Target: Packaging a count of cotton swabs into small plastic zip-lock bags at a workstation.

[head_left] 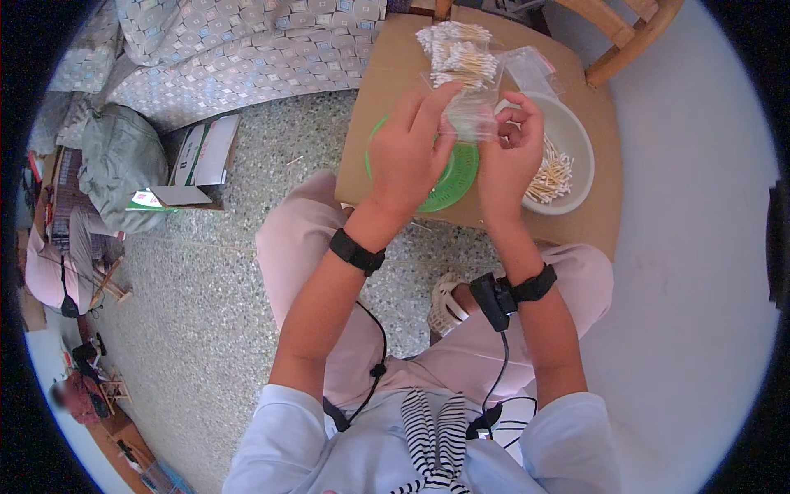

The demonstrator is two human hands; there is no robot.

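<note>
A clear plastic bag (471, 122) hangs between the two hands, above the cardboard-topped table (395, 78); its near edge runs crosswise from hand to hand, its long axis seemingly pointing away from the person, though I can't tell which end opens. The left hand (411, 148) is closed on the bag's left side, index finger and thumb against the film; the right hand (512, 156) curls at its right edge, and whether those fingers pinch it I can't tell. Below the left hand sits a green basket (448, 193), partly hidden; right of the right hand, a white bowl (581, 160) of cotton swabs (555, 179), partly covered; beyond both hands, heaped swabs (461, 53), the film's far end blurring into them.
</note>
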